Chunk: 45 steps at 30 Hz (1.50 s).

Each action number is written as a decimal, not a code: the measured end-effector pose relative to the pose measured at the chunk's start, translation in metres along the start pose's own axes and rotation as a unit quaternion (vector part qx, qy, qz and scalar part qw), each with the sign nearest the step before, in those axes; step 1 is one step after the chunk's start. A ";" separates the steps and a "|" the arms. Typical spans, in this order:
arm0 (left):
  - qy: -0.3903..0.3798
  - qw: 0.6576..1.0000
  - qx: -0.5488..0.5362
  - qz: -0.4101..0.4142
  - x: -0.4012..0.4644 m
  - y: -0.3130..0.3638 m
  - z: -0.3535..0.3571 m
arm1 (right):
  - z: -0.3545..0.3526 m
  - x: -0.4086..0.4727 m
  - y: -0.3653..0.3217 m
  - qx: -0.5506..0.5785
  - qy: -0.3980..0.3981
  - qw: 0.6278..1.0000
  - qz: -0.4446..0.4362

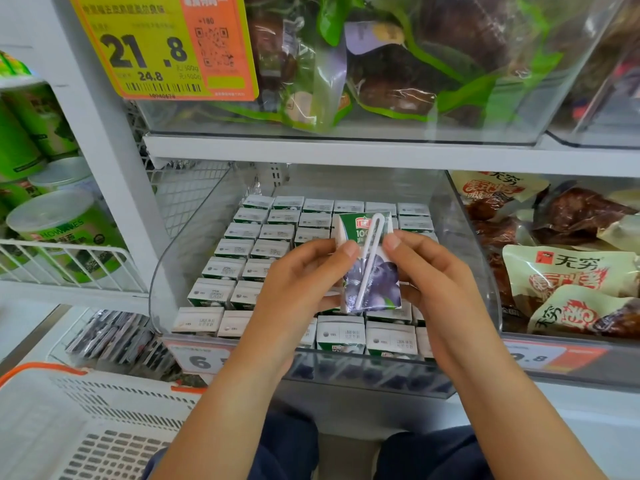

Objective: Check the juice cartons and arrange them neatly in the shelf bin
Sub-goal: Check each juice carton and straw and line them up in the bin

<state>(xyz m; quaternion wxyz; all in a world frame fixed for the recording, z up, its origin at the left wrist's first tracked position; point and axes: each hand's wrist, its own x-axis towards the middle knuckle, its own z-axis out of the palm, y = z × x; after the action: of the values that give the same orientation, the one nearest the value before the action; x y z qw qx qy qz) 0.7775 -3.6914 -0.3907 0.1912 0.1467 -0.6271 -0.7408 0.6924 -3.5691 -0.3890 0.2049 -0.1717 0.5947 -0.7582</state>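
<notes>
1. Standing at the far left are green cans (52,216) on a wire shelf, and lower down a white basket (86,427) with an orange rim. They take no part in this step.
2. The bin (180,271) is a clear tray on the shelf. It holds many cartons (239,251) in tidy rows, all upright with their tops facing up.
3. The left hand (294,289) pinches one carton (372,268) on its left edge, the thumb on the front face and the fingers curled behind.
4. This carton is lifted above the rows, a little right of the middle of the bin. Its long axis runs nearly upright, leaning slightly away from the person. The front face with the straw (370,258) looks at the camera.
5. The right hand (440,282) grips the right edge the same way, thumb in front. Both hands are equally near, so either one could carry it.
6. I judge that the checking is going on now. To put it back, the carton must go down into a gap; the hands hide the place below it, so I cannot tell where the gap is.
7. At the right lie snack bags (568,271) in the next bin.
</notes>
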 end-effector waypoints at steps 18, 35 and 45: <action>0.016 1.000 -0.010 0.001 0.001 -0.001 -0.003 | -0.004 -0.001 -0.004 -0.011 -0.033 0.998 0.055; 0.028 0.994 0.096 0.046 0.003 -0.009 0.001 | -0.003 0.002 0.001 -0.079 0.068 0.994 -0.043; -0.019 0.984 0.163 0.075 -0.002 -0.013 0.006 | -0.004 -0.003 -0.004 -0.085 -0.028 0.992 -0.086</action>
<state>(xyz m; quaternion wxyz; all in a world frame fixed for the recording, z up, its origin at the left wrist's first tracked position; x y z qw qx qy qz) 0.7752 -3.6835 -0.4021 0.2076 0.1140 -0.7525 -0.6146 0.6922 -3.5639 -0.3861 0.1408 -0.2604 0.6342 -0.7143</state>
